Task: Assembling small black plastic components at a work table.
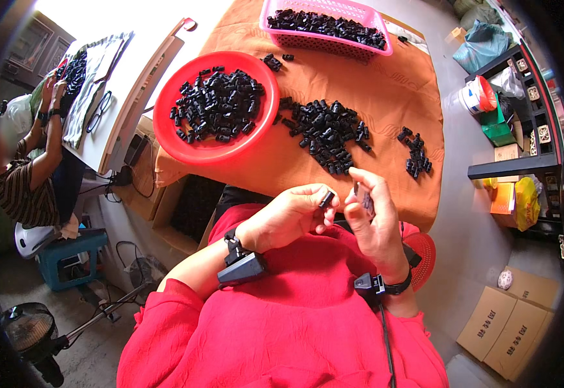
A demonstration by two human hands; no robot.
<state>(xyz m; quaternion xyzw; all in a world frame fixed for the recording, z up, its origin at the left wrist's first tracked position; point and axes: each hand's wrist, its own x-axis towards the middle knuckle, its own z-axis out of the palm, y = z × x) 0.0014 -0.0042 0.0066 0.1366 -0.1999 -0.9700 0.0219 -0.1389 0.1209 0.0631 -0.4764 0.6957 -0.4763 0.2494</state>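
Orange cloth (398,81) covers the work surface, its near edge just beyond the person's hands. At the left hand (289,216), thumb and forefinger pinch one small black piece (326,199), held up just short of the cloth edge. The right hand (377,223) is raised beside it, thumb and forefinger curved toward each other; something small and blurred shows between them, and whether it is gripped cannot be told.

Progress: one piece is in hand. Nearest beyond the fingers lies a loose central heap (330,136) of like black pieces, judged to be stock awaiting handling. A small cluster (416,155) sits apart to the right, possibly the handled portion; the view does not confirm this. The red bowl (165,126) and the pink basket (324,50) both hold many more; whether these are finished or pending cannot be determined. On quantity, much appears left.

Clearance: bare cloth separates heap from cluster, and a wider stretch lies beyond them toward the basket. The bowl reaches the cloth's left edge, restricting movement there. Floor runs along the right edge, with a dark shelf (511,169) well apart.
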